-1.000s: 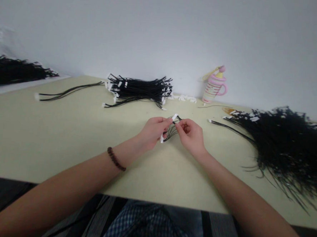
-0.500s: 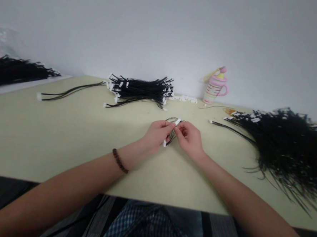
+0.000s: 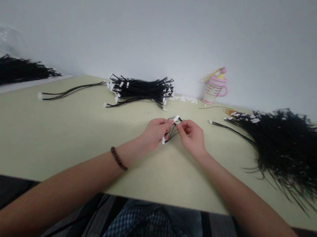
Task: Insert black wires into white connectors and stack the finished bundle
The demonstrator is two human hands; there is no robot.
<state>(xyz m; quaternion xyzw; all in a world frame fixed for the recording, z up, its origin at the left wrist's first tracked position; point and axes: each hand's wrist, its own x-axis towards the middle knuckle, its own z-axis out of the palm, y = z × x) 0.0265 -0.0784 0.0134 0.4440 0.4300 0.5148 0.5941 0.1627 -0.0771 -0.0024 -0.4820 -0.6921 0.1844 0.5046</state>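
Observation:
Between my two hands, just above the middle of the table, is a small wire harness of thin black wires [image 3: 173,133]. My left hand [image 3: 157,131] pinches its upper white connector [image 3: 176,118] between thumb and forefinger. A second white connector [image 3: 163,140] hangs below the left fingers. My right hand [image 3: 192,135] has thumb and forefinger pressed together on the black wires close to the upper connector. The wires bow in a loop between the two connectors. Exactly where each wire enters the upper connector is too small to make out.
A stack of black wire harnesses [image 3: 141,89] lies by the wall, with loose white connectors [image 3: 186,98] beside it. To the right spreads a large heap of black wires [image 3: 293,148]. A pink striped cup [image 3: 213,89] stands at the back. More harnesses [image 3: 19,70] lie far left.
My right hand has shifted slightly right, away from the upper connector, and more wire shows between the hands. The left hand and the harness have moved a little left and up.

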